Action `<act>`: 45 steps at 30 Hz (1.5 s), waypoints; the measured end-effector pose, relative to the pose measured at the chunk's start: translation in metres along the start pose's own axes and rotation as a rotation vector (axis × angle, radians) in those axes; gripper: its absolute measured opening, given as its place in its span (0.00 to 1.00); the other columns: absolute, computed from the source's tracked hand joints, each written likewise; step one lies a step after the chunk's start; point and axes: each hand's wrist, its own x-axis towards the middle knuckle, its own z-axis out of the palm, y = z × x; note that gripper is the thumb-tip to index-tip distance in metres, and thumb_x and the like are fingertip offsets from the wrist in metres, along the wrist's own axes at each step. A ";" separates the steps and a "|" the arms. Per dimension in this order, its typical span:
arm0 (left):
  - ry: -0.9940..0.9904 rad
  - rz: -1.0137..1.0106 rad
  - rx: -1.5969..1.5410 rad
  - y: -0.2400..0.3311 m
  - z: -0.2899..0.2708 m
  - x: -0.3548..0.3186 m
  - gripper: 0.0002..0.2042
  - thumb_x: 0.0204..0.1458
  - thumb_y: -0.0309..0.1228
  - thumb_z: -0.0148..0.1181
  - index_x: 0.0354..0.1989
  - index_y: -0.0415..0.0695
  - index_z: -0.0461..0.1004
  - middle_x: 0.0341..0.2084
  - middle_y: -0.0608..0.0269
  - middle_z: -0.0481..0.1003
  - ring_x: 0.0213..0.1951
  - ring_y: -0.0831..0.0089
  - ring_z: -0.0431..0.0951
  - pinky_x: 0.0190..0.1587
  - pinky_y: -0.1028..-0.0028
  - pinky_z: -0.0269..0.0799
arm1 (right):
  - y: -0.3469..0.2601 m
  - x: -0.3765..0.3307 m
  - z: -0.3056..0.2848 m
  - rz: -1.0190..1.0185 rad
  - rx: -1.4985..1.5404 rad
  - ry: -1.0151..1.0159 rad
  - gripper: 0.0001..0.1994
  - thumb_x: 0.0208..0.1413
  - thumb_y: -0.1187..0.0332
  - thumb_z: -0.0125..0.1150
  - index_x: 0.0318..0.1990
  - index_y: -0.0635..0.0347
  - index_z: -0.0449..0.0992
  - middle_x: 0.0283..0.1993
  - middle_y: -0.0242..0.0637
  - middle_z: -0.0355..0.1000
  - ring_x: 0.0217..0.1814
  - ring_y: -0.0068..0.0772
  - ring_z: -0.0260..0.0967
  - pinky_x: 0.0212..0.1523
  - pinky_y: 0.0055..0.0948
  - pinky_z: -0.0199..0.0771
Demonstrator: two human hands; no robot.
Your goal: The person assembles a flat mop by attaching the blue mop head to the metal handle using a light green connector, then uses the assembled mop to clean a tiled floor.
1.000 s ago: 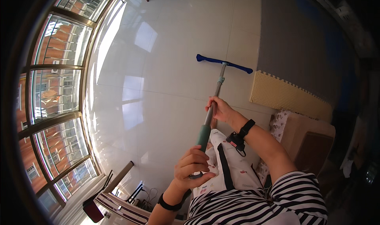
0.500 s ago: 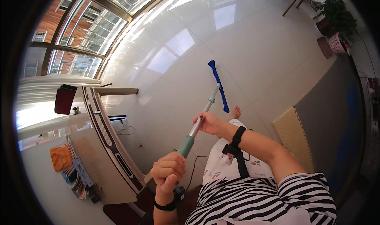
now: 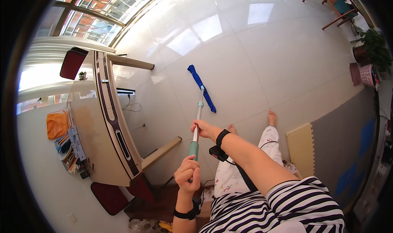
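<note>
A flat mop with a blue cloth head (image 3: pixel 208 98) rests on the pale tiled floor (image 3: pixel 241 73) ahead of me. Its silver pole (image 3: pixel 199 113) slants back toward my body and ends in a green grip (image 3: pixel 193 150). My left hand (image 3: pixel 188 175) is closed around the green grip near the pole's end. Farther up, my right hand (image 3: pixel 203 129) wraps the silver section just beyond the grip. Both wrists wear black straps. The part of the grip inside my left fist is hidden.
At left stands a wooden table (image 3: pixel 92 147) with legs reaching toward the mop, and dark red chairs (image 3: pixel 109 197) beside it. A cable (image 3: pixel 133 107) lies on the floor. To the right are a grey mat (image 3: pixel 339 139), a pink basket (image 3: pixel 367 75), a plant and a wooden chair (image 3: pixel 339 12).
The mop head has shifted left relative to my body, and the pole stands closer to straight ahead. The view has turned, and a second bare foot now shows. Both hands keep their grip.
</note>
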 end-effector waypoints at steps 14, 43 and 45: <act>-0.323 0.008 -0.328 0.063 0.189 0.064 0.11 0.36 0.15 0.47 0.07 0.38 0.58 0.10 0.62 0.64 0.18 0.71 0.68 0.47 0.57 0.63 | -0.193 -0.194 -0.149 -0.339 0.188 0.043 0.05 0.50 0.75 0.44 0.25 0.62 0.57 0.18 0.32 0.55 0.20 0.26 0.55 0.27 0.28 0.65; 0.057 -0.051 -0.279 0.089 0.188 0.067 0.11 0.41 0.16 0.50 0.09 0.35 0.60 0.14 0.62 0.67 0.21 0.73 0.70 0.45 0.64 0.67 | -0.232 -0.200 -0.078 -0.272 -0.223 0.329 0.05 0.48 0.79 0.42 0.31 0.62 0.54 0.18 0.33 0.55 0.17 0.25 0.55 0.20 0.24 0.66; 0.147 -0.071 -0.234 0.093 0.158 0.064 0.12 0.41 0.17 0.48 0.08 0.36 0.60 0.12 0.62 0.66 0.21 0.72 0.70 0.44 0.63 0.67 | -0.203 -0.173 -0.054 -0.208 -0.294 0.280 0.04 0.49 0.77 0.42 0.31 0.65 0.55 0.20 0.36 0.56 0.19 0.28 0.57 0.21 0.27 0.68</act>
